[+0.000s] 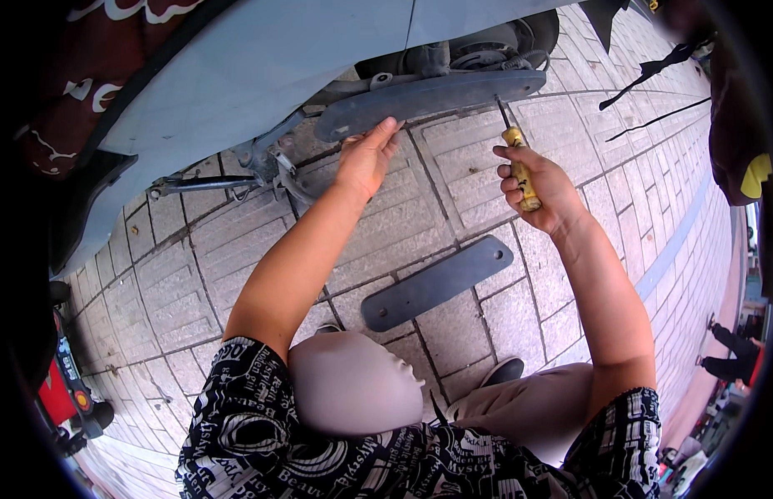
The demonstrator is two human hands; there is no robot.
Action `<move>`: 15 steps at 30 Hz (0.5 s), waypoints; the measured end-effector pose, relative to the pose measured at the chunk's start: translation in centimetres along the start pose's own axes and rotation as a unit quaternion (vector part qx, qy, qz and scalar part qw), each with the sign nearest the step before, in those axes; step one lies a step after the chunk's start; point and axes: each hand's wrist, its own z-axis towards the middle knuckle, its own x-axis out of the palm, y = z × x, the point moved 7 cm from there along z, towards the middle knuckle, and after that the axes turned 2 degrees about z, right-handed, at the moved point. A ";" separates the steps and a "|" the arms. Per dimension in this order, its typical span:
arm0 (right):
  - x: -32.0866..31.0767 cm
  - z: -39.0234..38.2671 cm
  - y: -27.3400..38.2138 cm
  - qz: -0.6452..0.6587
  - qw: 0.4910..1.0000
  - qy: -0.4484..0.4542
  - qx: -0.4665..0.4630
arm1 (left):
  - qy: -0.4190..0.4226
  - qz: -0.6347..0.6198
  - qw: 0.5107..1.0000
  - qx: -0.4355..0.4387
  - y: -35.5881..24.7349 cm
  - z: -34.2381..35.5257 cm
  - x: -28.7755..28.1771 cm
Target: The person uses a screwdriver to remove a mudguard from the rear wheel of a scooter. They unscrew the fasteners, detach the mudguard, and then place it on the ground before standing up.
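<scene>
To the left of the long grey panel [440, 98] I see the pale blue bodywork [262, 91] of a vehicle and, under it, a dark metal bar [212, 181]. The panel itself sits at the lower border of this bodywork. At its left half I see the left hand [368, 158]: the thumb touches the near edge and the fingers are curled, but I cannot tell if they grip it. Nearer to the person than the panel, a loose grey plate [436, 283] with a hole at each end lies on the paving [436, 200]. Near the panel's right end, the right hand [548, 187] is clenched around the yellow screwdriver [520, 172], whose tip is at the panel's near edge.
</scene>
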 end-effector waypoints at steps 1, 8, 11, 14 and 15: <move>-0.1 0.0 0.0 -0.006 1.000 0.000 0.000 | -0.001 -0.002 1.000 0.001 0.1 0.0 -0.1; -0.3 0.0 0.2 -0.025 1.000 0.007 -0.005 | -0.013 0.001 0.999 0.030 -0.5 -0.2 0.4; -0.4 0.0 0.1 -0.033 0.999 0.003 -0.008 | -0.020 -0.009 0.999 0.042 -0.6 -0.7 1.1; -0.6 0.1 0.1 -0.039 0.999 0.010 -0.013 | -0.031 -0.012 0.999 0.039 -0.6 -0.7 0.9; -0.6 0.2 0.1 -0.041 0.999 0.014 -0.014 | -0.035 -0.014 0.998 0.043 -0.7 -0.5 0.4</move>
